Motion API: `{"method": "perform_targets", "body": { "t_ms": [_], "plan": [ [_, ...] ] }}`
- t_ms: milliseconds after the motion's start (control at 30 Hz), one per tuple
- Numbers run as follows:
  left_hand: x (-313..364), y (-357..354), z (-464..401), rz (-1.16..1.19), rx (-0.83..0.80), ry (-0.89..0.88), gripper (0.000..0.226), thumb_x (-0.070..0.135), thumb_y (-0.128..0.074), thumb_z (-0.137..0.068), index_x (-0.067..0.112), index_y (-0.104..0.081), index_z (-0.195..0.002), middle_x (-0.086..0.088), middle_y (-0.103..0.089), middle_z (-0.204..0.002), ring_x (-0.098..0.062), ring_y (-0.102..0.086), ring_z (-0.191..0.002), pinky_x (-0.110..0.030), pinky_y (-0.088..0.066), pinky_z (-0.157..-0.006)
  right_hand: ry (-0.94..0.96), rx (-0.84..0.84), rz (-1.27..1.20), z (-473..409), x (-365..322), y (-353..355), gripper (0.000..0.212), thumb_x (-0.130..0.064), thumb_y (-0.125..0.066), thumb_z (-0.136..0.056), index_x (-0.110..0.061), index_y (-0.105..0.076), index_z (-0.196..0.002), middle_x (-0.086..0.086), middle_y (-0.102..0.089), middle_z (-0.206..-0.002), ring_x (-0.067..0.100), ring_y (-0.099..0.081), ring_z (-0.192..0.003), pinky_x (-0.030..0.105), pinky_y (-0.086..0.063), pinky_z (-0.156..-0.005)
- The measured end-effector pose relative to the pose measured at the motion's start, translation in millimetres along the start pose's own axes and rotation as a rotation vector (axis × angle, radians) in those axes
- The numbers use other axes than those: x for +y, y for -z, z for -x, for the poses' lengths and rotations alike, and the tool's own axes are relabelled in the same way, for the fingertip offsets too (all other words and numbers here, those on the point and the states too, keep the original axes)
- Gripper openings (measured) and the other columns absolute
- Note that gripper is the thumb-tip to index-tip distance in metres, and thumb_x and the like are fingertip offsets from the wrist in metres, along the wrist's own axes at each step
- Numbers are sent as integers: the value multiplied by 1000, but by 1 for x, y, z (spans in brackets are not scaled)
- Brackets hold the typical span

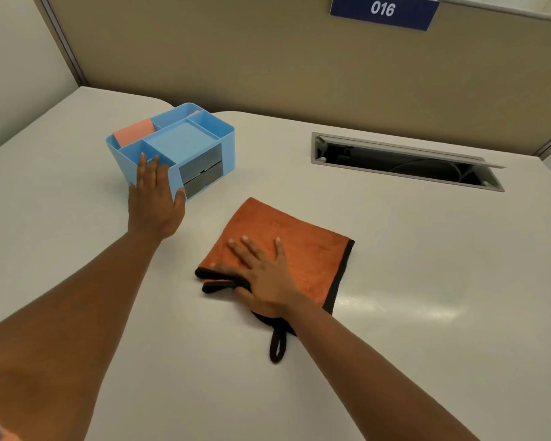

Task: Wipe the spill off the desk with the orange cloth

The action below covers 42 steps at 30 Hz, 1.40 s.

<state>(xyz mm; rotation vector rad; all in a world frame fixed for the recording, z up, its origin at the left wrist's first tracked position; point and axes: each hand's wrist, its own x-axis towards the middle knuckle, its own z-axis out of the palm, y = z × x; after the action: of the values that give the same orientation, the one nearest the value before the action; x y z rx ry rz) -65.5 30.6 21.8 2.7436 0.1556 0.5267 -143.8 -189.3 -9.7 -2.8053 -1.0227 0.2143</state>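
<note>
The orange cloth (pixel 303 246), folded and edged in black with a black loop, lies flat on the white desk (pixel 427 265). My right hand (pixel 261 275) presses down on its near left part, fingers spread, thumb at the cloth's black edge. My left hand (pixel 155 198) rests flat against the near side of a blue desk organizer (pixel 188 141), fingers straight and touching its wall. A faint wet sheen (pixel 404 305) shows on the desk just right of the cloth.
The blue organizer holds an orange note pad (pixel 134 132) and has small grey drawers. An open cable hatch (pixel 407 162) is set in the desk at the back right. A beige partition (pixel 268 58) with a "016" sign (pixel 383 9) closes the far side.
</note>
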Motion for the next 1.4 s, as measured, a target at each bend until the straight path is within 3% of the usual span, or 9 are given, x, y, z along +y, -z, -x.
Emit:
{"method": "perform_targets", "body": {
  "t_ms": [300, 467, 567, 633, 800, 867, 967, 1100, 1400],
  "plan": [
    [-2, 1, 4, -55, -4, -15, 54, 18, -45, -92, 0, -23, -138, -23, -23, -150, -38, -16, -140, -60, -32, -104, 12, 10, -3, 83, 59, 8, 56, -42, -24, -82, -50, -23, -137, -15, -7, -155, 11, 6, -143, 56, 19, -108],
    [-1, 4, 15, -139, 83, -60, 62, 26, -33, -90, 10, -6, -143, -15, -10, -155, -29, -6, -143, -38, 11, -112, -387, 75, -40, 129, 108, 17, 61, -46, -12, -75, -51, -7, -136, -24, 3, -146, 6, 5, -142, 51, 13, -113],
    [13, 0, 35, -133, 100, -82, 63, 24, -29, -87, 10, -4, -143, -14, -9, -155, -27, -4, -143, -29, 20, -110, -562, 172, -315, 132, 115, 28, 48, -29, -29, -91, -33, -31, -139, -17, -26, -143, 6, -17, -137, 46, -8, -116],
    [21, -6, 47, -114, 84, -118, 63, 22, -28, -86, 9, -6, -143, -14, -11, -155, -27, -6, -143, -29, 16, -112, -722, 349, -764, 127, 108, 53, 28, -17, -38, -95, -23, -57, -115, -3, -59, -115, 15, -53, -109, 39, -39, -93],
    [28, -26, 68, -52, -3, -153, 60, 21, -28, -85, 4, -15, -141, -18, -20, -152, -30, -14, -142, -39, -4, -116, -727, 296, -1157, 120, 69, 96, 20, -24, -42, -96, -32, -54, -82, -4, -55, -74, 5, -54, -65, 15, -41, -60],
    [26, -30, 73, -43, -38, -151, 59, 20, -27, -86, 2, -18, -141, -19, -23, -151, -31, -17, -141, -45, -13, -114, -572, 69, -1103, 114, 55, 92, 17, -31, -47, -93, -32, -60, -104, -5, -64, -102, 7, -57, -93, 16, -41, -81],
    [23, -31, 73, -33, -61, -119, 57, 21, -27, -87, 2, -19, -141, -19, -23, -151, -31, -18, -141, -45, -13, -114, -539, 44, -897, 101, 57, 66, 65, -58, -51, -81, -32, -35, -138, -1, -28, -152, 17, -22, -141, 36, -16, -112],
    [21, -33, 73, -40, -124, -92, 59, 24, -23, -87, 1, -18, -141, -19, -22, -151, -31, -18, -141, -46, -11, -115, -728, 70, -257, 79, 45, 13, 120, -93, -26, -45, -36, 10, -144, 11, 21, -155, 25, 24, -141, 60, 17, -108],
    [27, -32, 74, 191, -304, 14, 48, 24, -23, -98, 10, -16, -143, -10, -20, -153, -26, -15, -142, -34, -4, -116, -740, 171, -100, 40, 39, 0, 65, -62, -25, -88, -36, -6, -145, 16, 8, -157, 28, 14, -144, 66, 12, -108]
  ]
}}
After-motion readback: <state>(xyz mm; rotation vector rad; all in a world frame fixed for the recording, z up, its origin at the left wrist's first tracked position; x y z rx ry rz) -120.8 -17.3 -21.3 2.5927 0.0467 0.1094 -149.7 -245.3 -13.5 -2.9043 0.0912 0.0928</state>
